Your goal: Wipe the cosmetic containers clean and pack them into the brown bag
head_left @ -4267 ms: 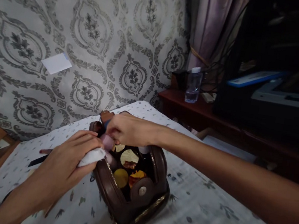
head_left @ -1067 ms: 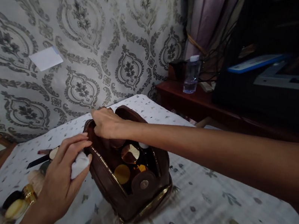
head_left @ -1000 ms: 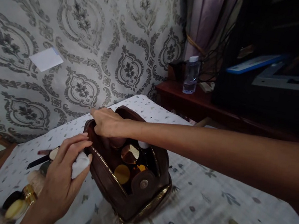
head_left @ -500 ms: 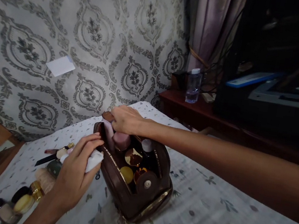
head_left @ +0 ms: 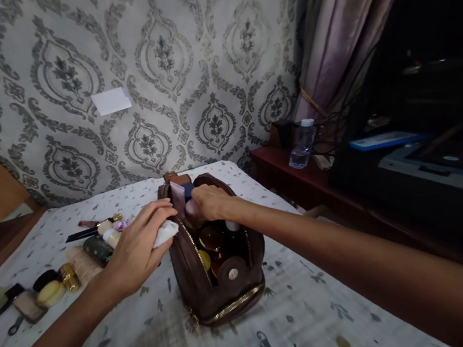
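A brown handbag [head_left: 191,290] with gold zips lies unzipped on the patterned sheet. My left hand [head_left: 138,247] is closed on a crumpled white tissue [head_left: 166,233], its fingertips at the bag's left rim. My right hand [head_left: 212,201] reaches into the far end of the bag, fingers closed against a small dark blue item [head_left: 187,191] whose kind I cannot make out. Beside it stands a pale pink flat piece [head_left: 177,197]. Deeper in the bag are an amber, shiny round thing [head_left: 211,238], a yellow round lid [head_left: 204,259] and a white cap [head_left: 232,226], partly hidden.
Left of the bag lie several cosmetics, among them a dark green tube [head_left: 97,250], a gold-capped bottle [head_left: 69,277] and a yellow round jar [head_left: 51,293]. A clear water bottle [head_left: 301,146] stands on the red-brown table [head_left: 268,162] behind, near a dark screen-like surface.
My right hand has moved from the bag's far rim down and right into the opening, and the dark blue item now shows at its fingers. My left hand keeps the tissue by the rim.
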A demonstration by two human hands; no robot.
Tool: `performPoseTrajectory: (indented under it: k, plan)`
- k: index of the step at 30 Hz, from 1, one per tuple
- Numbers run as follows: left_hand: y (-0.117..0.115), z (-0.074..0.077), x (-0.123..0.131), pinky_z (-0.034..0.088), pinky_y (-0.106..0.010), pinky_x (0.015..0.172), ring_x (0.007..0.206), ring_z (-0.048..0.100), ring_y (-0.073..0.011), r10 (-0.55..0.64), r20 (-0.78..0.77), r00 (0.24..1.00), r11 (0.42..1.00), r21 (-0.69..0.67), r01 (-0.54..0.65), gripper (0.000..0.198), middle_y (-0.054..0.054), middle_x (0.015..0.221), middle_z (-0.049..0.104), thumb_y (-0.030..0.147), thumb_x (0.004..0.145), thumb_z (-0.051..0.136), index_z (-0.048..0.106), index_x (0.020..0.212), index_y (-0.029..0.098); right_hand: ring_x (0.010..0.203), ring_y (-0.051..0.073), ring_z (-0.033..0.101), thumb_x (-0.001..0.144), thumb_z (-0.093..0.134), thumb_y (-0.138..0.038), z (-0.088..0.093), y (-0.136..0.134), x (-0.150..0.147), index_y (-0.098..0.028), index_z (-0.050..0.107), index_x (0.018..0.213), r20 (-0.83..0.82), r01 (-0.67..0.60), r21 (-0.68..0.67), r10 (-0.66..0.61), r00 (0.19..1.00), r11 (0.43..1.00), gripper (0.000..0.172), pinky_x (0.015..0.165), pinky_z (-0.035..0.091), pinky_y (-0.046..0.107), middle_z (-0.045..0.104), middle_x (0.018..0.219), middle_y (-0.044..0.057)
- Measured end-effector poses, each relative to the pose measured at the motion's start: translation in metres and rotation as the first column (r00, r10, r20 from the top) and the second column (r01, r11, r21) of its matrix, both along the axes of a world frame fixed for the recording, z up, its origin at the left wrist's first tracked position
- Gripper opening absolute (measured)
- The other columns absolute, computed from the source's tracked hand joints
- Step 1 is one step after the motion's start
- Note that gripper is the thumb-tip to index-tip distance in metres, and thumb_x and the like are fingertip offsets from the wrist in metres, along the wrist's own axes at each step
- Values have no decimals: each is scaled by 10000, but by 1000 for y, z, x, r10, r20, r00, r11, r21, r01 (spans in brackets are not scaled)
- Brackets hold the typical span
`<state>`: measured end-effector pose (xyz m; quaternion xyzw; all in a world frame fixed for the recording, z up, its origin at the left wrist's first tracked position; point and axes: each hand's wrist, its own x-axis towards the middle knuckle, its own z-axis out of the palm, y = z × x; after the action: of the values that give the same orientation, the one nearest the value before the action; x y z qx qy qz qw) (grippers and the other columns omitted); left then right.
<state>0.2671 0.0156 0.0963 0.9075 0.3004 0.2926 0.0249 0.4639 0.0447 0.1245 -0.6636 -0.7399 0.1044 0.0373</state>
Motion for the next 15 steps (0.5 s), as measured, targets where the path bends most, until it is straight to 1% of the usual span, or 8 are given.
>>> performPoseTrajectory:
  k: [3, 6, 8, 11, 13, 15]
  plan:
    - [1, -1, 0, 430, -412, 1078, 1268, 516, -236, -12, 5, 1000, 1000, -13, 12, 289, -102, 1317, 536, 175, 917, 473, 535, 1197, 214, 927, 294, 722, 810, 629, -289, 2, 1, -3, -102, 718, 1062, -32, 35, -40, -37, 999, 999, 326, 673, 534, 284, 740, 1032, 172]
    - [2, 0, 1, 434, -413, 1073, 1277, 510, -239, -11, 9, 1000, 1000, -29, 11, 290, -106, 1319, 536, 165, 918, 465, 542, 1194, 210, 893, 274, 727, 769, 680, -272, 2, 1, -7, -111, 725, 1027, -40, 65, -68, -67, 997, 996, 307, 624, 511, 255, 746, 1003, 150]
    - [1, 1, 2, 429, -418, 1080, 1276, 513, -243, -11, 22, 1000, 999, -42, 12, 296, -108, 1318, 539, 159, 911, 471, 543, 1194, 209, 951, 281, 718, 774, 683, -264, 0, 0, -9, -111, 713, 1069, -31, 65, -58, -67, 997, 996, 333, 647, 506, 254, 735, 1054, 154]
    - [-5, -1, 2, 393, -426, 1116, 1312, 486, -251, -21, 87, 996, 998, -56, 25, 346, -121, 1386, 496, 144, 904, 475, 515, 1241, 211, 1053, 290, 685, 868, 578, -241, -3, -3, -10, -99, 697, 1110, -1, 25, -13, -25, 1000, 1000, 304, 717, 496, 263, 704, 1137, 180]
    - [-11, -6, -2, 365, -433, 1140, 1361, 435, -265, -12, 172, 985, 998, -53, 21, 402, -137, 1435, 442, 137, 896, 483, 470, 1291, 213, 1059, 309, 673, 891, 556, -239, -4, -3, -9, -80, 700, 1083, 29, -6, 14, 5, 1000, 1000, 289, 732, 490, 280, 688, 1142, 213]
    - [-18, -16, -13, 360, -438, 1143, 1368, 419, -269, 23, 239, 971, 997, -71, -6, 442, -147, 1424, 433, 121, 883, 489, 437, 1311, 218, 1017, 315, 676, 918, 545, -285, -5, -2, -7, -66, 705, 1047, 53, -29, 41, 27, 998, 999, 300, 733, 487, 303, 673, 1134, 239]
